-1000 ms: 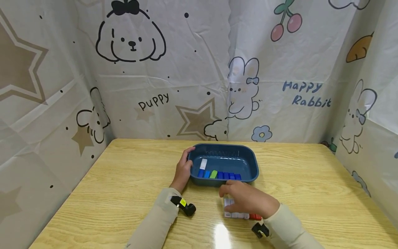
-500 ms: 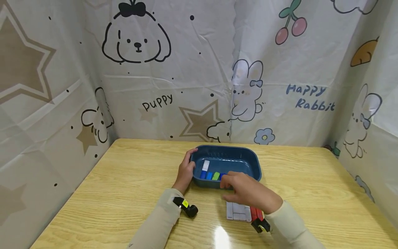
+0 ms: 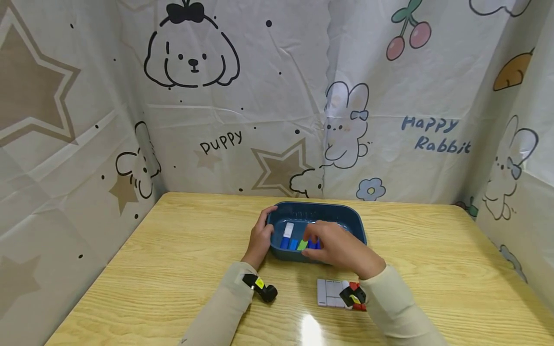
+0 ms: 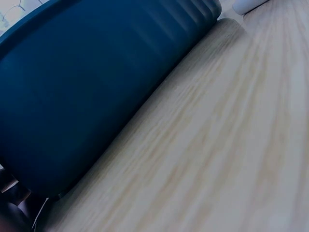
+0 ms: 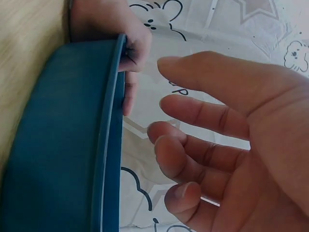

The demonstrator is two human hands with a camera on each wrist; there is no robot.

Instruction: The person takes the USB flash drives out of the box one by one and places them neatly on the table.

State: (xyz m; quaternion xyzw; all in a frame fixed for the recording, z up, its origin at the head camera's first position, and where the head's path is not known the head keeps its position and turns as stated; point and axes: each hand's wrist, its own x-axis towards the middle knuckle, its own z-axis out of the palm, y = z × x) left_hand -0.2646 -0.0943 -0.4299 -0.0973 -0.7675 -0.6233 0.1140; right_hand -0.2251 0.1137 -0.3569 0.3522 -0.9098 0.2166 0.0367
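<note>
My left hand grips the left end of a dark blue plastic bin, its fingers over the rim. Above the bin's front part hovers my right hand, also seen in the right wrist view, where the loosely bent fingers and thumb stand apart with nothing between them. Along the bin's near side lie small oblong blocks: a white block in line with a blue block, a light blue block, a green block and dark blue blocks. The right hand hides part of this row.
In front of the bin, several white blocks lie side by side on the wooden table. Red blocks adjoin them on the right, partly covered by the right wrist camera. A printed curtain surrounds the table.
My right hand has moved forward from over the white blocks to over the bin. The left hand keeps its hold on the bin. The head view has shifted slightly.
</note>
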